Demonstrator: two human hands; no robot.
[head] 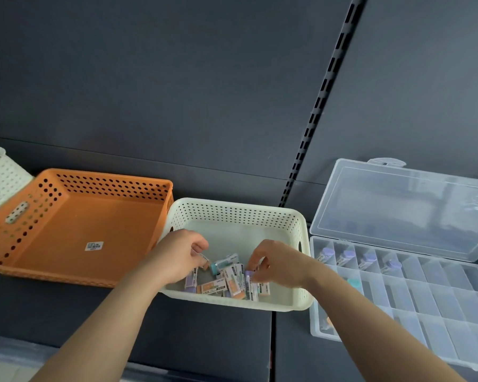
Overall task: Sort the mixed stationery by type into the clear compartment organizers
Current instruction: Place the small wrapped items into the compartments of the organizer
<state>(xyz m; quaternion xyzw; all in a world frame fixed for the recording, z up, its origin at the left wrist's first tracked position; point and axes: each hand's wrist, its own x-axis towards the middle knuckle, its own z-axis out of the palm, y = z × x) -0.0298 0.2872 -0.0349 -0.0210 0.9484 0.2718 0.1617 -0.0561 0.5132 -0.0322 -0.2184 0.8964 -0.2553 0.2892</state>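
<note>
Dark shelf (204,334) bears a cream basket (232,205) where left hand (181,252) and right hand (276,264) each pinch packets (233,274).

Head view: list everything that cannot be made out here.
Print on the small paper-sleeved packs in the white perforated plastic basket: too small, blurred.
Whether the left hand grips a pack: its curled fingers hide it.
Clear plastic compartment organizer: right end cut off by the frame edge; the right forearm covers near compartments.
White sticker in the orange perforated plastic basket: too small to read.
</note>
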